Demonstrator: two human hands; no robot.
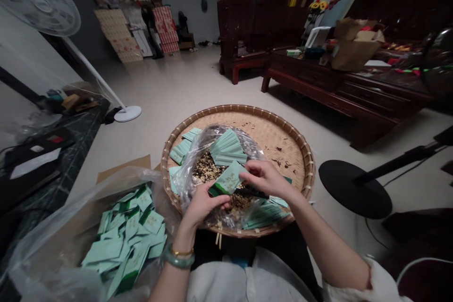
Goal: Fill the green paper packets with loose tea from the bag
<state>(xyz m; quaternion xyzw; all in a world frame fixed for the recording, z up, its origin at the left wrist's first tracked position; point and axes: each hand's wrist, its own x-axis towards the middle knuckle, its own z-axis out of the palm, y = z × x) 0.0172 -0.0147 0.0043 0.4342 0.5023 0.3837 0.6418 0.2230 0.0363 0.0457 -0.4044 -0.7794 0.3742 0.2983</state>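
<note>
1. Right up front, the packet (229,178) is lifted between both hands: pale green, dark green at one end, with gold characters on its face (too small to read from here).
2. Its long axis runs lower left to upper right, and the dark end points down toward the left hand (203,205), which pinches it. The right hand (264,179) grips the upper edge, fingers curled over.
3. Under the right palm sits a slim black tool (252,193) (mostly hidden, so no exact name).
4. Below the hands, a clear bag (187,184) holds dried flakes (205,169) and green packets (228,147), all inside a round bamboo tray (240,109).
5. There's room on the right: bare weave runs from the bag out to the rim, dotted with dark flecks (279,163).
6. Just left of the tray, a second bag (63,226) is heaped with packets (123,240), gold lettering showing again.
7. Farther out, a white fan (38,0) stands left, and a carved wooden table (304,75) carries a cardboard box (354,45).
</note>
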